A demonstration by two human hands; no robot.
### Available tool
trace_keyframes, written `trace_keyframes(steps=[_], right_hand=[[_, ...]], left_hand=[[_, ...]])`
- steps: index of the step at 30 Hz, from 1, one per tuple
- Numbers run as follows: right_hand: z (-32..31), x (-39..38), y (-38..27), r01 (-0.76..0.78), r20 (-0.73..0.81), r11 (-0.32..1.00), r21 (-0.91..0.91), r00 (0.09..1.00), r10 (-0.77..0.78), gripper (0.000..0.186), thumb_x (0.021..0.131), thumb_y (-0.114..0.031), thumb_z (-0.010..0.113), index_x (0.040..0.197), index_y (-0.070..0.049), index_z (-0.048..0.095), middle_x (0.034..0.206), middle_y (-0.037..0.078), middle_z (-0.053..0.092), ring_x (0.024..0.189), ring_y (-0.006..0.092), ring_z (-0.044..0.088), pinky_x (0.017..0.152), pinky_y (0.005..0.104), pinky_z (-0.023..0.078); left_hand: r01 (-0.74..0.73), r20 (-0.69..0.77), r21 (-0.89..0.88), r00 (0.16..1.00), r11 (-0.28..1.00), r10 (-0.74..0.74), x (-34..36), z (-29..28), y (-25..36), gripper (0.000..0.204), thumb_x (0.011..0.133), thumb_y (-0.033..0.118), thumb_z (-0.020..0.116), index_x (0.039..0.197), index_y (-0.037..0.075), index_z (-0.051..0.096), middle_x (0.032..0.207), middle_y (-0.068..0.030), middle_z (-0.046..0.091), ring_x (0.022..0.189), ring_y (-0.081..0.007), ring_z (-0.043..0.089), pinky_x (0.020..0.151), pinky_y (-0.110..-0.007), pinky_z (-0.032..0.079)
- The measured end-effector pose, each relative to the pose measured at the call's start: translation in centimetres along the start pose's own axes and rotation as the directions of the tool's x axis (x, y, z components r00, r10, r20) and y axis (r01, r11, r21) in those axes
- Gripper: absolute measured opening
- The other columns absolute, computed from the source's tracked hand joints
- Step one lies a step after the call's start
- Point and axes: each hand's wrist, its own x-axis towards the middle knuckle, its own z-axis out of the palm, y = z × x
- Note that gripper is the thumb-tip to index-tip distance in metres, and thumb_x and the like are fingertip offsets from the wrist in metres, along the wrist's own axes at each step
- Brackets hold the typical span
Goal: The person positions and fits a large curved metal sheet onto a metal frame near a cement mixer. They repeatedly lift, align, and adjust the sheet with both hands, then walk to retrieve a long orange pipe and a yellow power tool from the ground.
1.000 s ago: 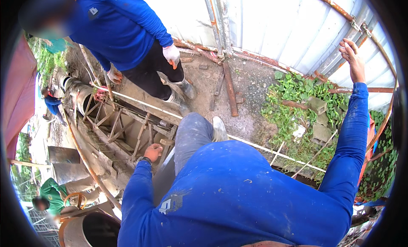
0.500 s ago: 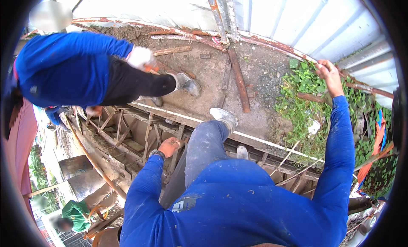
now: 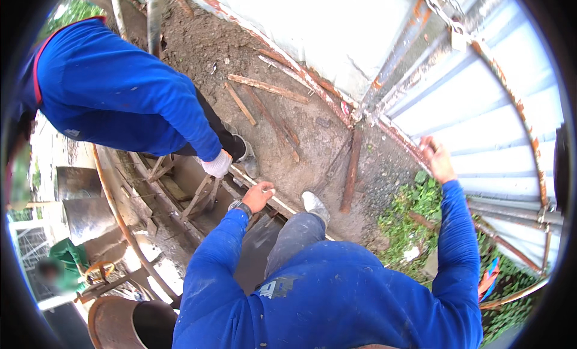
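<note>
My left hand (image 3: 258,197), with a watch (image 3: 240,208) at its wrist, hangs above the edge of a trench (image 3: 255,247). Its fingers are loosely bent, and I see nothing in them. My right hand (image 3: 439,160) is raised near the foot of the corrugated metal fence (image 3: 499,121), fingers apart and holding nothing. Whether it touches the fence I cannot tell. Below me, one light boot (image 3: 315,207) stands on the ground beside the trench. At the left a co-worker in a blue shirt (image 3: 114,91) bends forward, a white-gloved hand (image 3: 217,164) at the trench edge.
Loose wood pieces (image 3: 267,88) and a rusty bar (image 3: 352,172) lie on the dirt. Green plants (image 3: 402,211) grow by the fence. Timber bracing (image 3: 201,196) crosses the trench. A rusty drum (image 3: 111,322) stands at lower left, near another person in green (image 3: 67,259).
My view has turned and shifted. My left hand has come up toward the trench's edge, and my right hand appears closer to the fence. The co-worker has bent, lowering a gloved hand to the edge.
</note>
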Motion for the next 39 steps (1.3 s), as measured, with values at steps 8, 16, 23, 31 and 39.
trace_keyframes(steps=[8,16,23,31,39], right_hand=[[9.0,-12.0,3.8,-0.342,0.495,0.928,-0.147,0.787,0.369,0.024,0.091,-0.016,0.067,0.107,0.002,0.067,0.100,0.012,0.073,0.094,0.0236,0.068,0.087,0.0380,0.054],[6.8,1.0,2.4,0.305,0.538,0.834,-0.460,0.843,-0.012,0.030,0.096,-0.027,0.062,0.103,0.001,0.070,0.094,0.019,0.073,0.090,0.0276,0.071,0.083,0.0407,0.056],[12.5,12.5,-20.9,0.387,0.369,0.891,-0.237,0.884,-0.286,0.031,0.091,-0.031,0.064,0.099,-0.002,0.069,0.104,0.021,0.071,0.103,0.0386,0.066,0.092,0.0446,0.052],[23.2,15.4,-22.7,0.673,0.849,0.734,-0.089,0.437,-0.297,0.033,0.091,-0.034,0.066,0.105,-0.003,0.069,0.103,0.021,0.072,0.106,0.0408,0.068,0.095,0.0477,0.052],[27.7,32.7,-15.9,0.478,0.763,0.869,-0.129,0.608,-0.221,0.033,0.091,-0.031,0.071,0.106,-0.001,0.072,0.106,0.022,0.073,0.105,0.0367,0.069,0.093,0.0431,0.053]], left_hand=[[0.372,-0.094,-0.534,0.866,0.759,-0.491,-9.3,0.7,-15.1,0.028,0.099,0.027,0.064,0.118,0.007,0.068,0.101,-0.0050,0.073,0.084,-0.0180,0.074,0.070,-0.033,0.055],[0.185,-0.112,-0.910,0.751,0.370,-0.651,-14.8,7.8,-20.1,0.026,0.100,0.027,0.060,0.122,0.014,0.064,0.107,-0.0014,0.071,0.083,-0.0146,0.072,0.064,-0.033,0.053],[0.138,-0.042,-0.967,0.743,0.215,-0.667,-15.5,16.3,-16.0,0.028,0.103,0.028,0.058,0.127,0.013,0.062,0.108,-0.0017,0.071,0.085,-0.0161,0.071,0.065,-0.033,0.053],[0.271,-0.060,-0.898,0.706,0.347,-0.706,-15.2,12.2,-12.8,0.035,0.103,0.029,0.056,0.135,0.016,0.060,0.115,-0.0015,0.070,0.090,-0.0149,0.071,0.068,-0.032,0.054],[0.503,0.048,-0.579,0.807,0.642,-0.589,-4.6,0.5,-5.9,0.043,0.100,0.038,0.062,0.135,0.012,0.064,0.126,-0.0083,0.068,0.109,-0.0239,0.069,0.087,-0.038,0.054]])
